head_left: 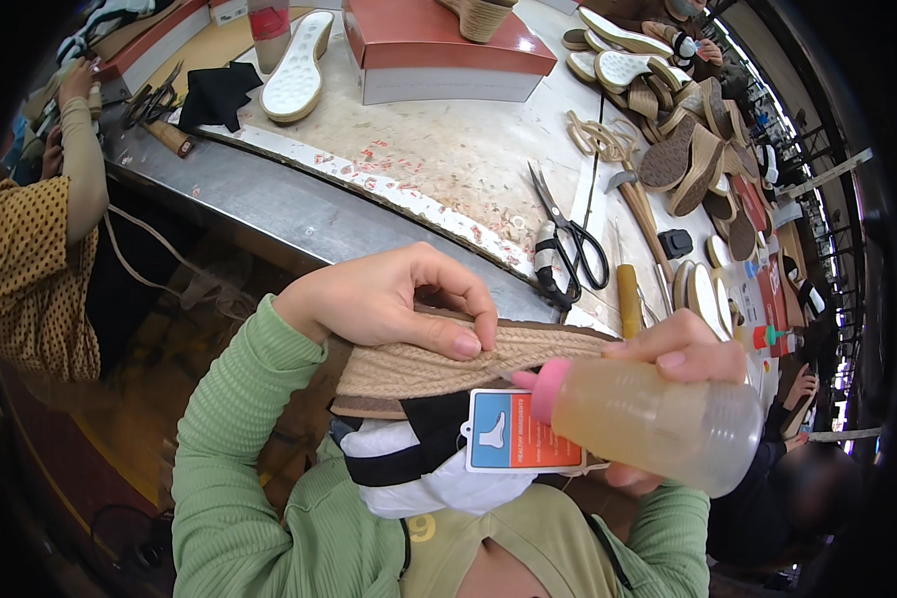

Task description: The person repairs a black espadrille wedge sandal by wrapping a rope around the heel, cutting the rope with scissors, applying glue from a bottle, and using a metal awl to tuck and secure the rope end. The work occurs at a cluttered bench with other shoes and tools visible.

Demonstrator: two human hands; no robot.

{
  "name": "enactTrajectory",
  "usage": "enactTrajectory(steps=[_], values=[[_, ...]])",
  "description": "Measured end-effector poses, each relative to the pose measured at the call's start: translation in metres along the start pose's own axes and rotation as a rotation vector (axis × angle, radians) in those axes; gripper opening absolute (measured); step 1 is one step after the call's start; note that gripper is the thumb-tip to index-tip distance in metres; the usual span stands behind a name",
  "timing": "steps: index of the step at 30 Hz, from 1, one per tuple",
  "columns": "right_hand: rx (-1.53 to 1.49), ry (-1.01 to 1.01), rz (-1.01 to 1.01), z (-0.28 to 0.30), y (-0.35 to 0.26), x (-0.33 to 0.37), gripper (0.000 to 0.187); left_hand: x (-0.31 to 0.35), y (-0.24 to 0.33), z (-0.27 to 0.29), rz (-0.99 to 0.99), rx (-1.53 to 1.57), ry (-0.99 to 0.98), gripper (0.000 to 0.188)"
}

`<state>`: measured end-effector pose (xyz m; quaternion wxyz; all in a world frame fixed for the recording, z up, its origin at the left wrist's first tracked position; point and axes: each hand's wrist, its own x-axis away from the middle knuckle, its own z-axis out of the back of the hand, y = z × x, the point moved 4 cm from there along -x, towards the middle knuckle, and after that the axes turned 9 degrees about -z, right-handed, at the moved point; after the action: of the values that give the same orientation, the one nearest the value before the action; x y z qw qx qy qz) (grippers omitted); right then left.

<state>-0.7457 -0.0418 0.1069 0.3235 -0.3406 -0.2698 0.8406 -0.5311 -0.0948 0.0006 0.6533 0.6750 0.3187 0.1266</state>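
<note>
A wedge sandal (409,369) with a tan braided rope side lies across my lap, sole edge away from me. Its black strap (406,460) wraps white stuffing (394,498), and a blue and orange hang tag (513,429) dangles from it. My left hand (394,299) is closed, thumb and forefinger pinching at the braid. My right hand (703,349) grips a clear squeeze bottle (658,414) of yellowish liquid. The bottle tilts left, its pink nozzle (543,389) close to the braid near my left fingertips; contact cannot be told.
Scissors (566,239), a hammer (643,214) and a yellow-handled tool (629,299) lie on the bench (419,179). Piled wedge soles (688,149) fill the right side. A red-lidded shoebox (448,60) and white insole (299,65) sit farther back. Co-workers sit left and right.
</note>
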Motion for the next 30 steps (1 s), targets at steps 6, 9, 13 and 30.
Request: enactTrajectory(steps=[6, 9, 13, 30], values=[[-0.082, 0.034, -0.016, 0.001, 0.006, -0.001, 0.078, -0.001, -0.001, 0.000, 0.009, 0.028, 0.003, 0.016], [-0.058, 0.015, -0.022, 0.001, 0.006, -0.001, 0.079, -0.001, -0.001, 0.000, 0.009, 0.032, 0.006, 0.017], [-0.067, 0.057, -0.011, 0.003, 0.008, -0.003, 0.079, -0.001, 0.000, 0.002, 0.001, 0.026, 0.011, 0.017], [-0.112, 0.074, 0.031, 0.004, 0.017, -0.005, 0.083, -0.002, 0.000, 0.003, -0.003, 0.025, 0.019, 0.016]])
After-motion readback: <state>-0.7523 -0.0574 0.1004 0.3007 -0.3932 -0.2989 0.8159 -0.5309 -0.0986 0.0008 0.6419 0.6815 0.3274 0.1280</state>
